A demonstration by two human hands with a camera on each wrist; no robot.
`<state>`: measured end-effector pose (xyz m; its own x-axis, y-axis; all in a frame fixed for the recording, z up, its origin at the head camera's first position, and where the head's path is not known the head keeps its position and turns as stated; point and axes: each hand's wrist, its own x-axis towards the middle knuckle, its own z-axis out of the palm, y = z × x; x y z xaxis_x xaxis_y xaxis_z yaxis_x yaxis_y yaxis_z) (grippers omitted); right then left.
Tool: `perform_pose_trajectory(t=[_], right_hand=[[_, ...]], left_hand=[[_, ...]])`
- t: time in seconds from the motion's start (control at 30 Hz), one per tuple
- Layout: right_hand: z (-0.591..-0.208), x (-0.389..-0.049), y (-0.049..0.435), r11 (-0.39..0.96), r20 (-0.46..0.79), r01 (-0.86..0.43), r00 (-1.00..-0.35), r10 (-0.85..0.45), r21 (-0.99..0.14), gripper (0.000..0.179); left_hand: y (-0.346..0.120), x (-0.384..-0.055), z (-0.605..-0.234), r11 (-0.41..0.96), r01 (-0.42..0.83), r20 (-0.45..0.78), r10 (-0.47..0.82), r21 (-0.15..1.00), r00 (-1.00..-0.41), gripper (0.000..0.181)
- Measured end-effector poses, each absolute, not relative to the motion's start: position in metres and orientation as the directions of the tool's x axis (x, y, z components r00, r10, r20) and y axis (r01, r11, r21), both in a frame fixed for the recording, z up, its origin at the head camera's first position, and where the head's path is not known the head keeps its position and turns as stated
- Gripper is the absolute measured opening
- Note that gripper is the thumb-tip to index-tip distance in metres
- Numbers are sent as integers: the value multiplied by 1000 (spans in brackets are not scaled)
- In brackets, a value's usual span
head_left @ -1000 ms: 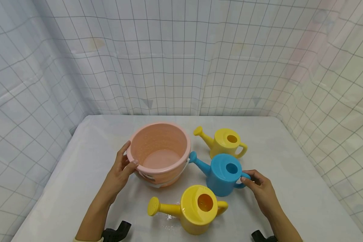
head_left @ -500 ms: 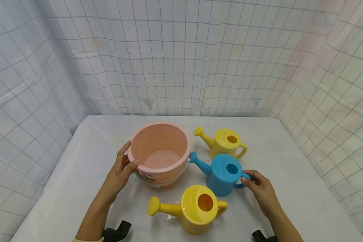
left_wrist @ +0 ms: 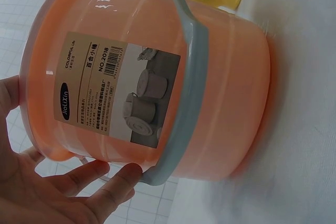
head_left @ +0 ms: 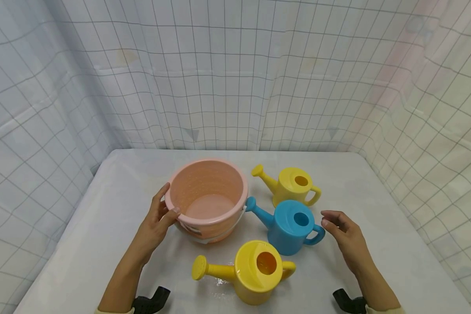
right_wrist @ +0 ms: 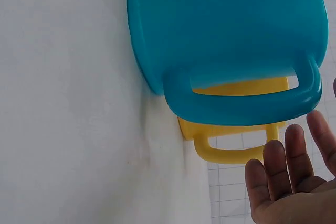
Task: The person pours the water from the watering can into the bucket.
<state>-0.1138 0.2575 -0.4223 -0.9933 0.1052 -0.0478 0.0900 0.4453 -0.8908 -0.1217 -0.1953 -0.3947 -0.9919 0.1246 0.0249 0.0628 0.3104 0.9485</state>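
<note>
A pink bucket (head_left: 216, 223) with a pale wire-like handle stands left of centre. My left hand (head_left: 157, 220) holds its left rim, thumb at the near edge; in the left wrist view the fingers (left_wrist: 113, 187) lie along the outer wall, by the grey handle and a printed label. Right of the bucket is a blue watering can (head_left: 286, 233), its spout tip close to the bucket's side. My right hand (head_left: 347, 240) hovers just beyond its looped handle (right_wrist: 241, 109), holding nothing, fingers loosely bent. In the right wrist view those fingers show apart from the handle.
A yellow watering can (head_left: 253, 285) stands in front, its spout pointing left, with wet spots beside it. Behind the blue can is another yellow watering can (head_left: 286, 192). A white sheet (head_left: 392, 261) covers the table, and grid-patterned curtains (head_left: 235, 87) enclose it.
My right hand has let go of the blue watering can's handle and moved back a little to the right. The left hand, bucket and cans stay in place.
</note>
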Motion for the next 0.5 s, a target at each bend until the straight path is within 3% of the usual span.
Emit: perform_pose_trajectory(t=[0.5], right_hand=[[-414, -146, 261, 425, 12, 52, -989, 148, -904, 49]], left_hand=[[-196, -122, -395, 312, 71, 33, 127, 947, -991, 67]])
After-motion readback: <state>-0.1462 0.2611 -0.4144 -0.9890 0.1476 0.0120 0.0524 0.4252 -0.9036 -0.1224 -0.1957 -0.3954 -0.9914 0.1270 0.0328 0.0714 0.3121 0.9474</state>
